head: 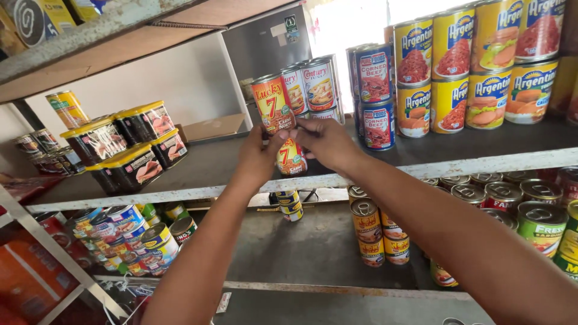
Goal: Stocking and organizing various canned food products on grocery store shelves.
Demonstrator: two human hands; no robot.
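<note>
Both my hands are up at the middle shelf (pixel 421 165). My left hand (pixel 256 157) has its fingers wrapped round the lower orange can (pixel 291 157), which stands on the shelf near its front edge, and my thumb reaches up to the base of the upper orange can (pixel 273 103). That upper can is tilted a little to the left and sits on top of the lower one. My right hand (pixel 328 141) comes in from the right, with its fingers (pixel 306 126) pinching the bottom rim of the upper can where the two cans meet. How tightly either hand grips, I cannot tell, since the backs of my hands hide the fingertips.

Just behind the orange cans stand silver tuna cans (pixel 318 84), stacked two high. To their right are red and blue corned beef cans (pixel 374 99), also stacked, and further right a block of yellow cans (pixel 475 66) with red and orange pictures, well apart from my hands. On the left of the same shelf are flat black tins with yellow lids (pixel 129 144), piled up, and beyond them small dark cans (pixel 42 147).

On the shelf below, under my arms, stand small yellow and red cans (pixel 373 232) with pull rings, a row of cans with red labels (pixel 503 195) and a green can (pixel 542 225) at the right, and a heap of mixed cans (pixel 129 238) at the left
</note>
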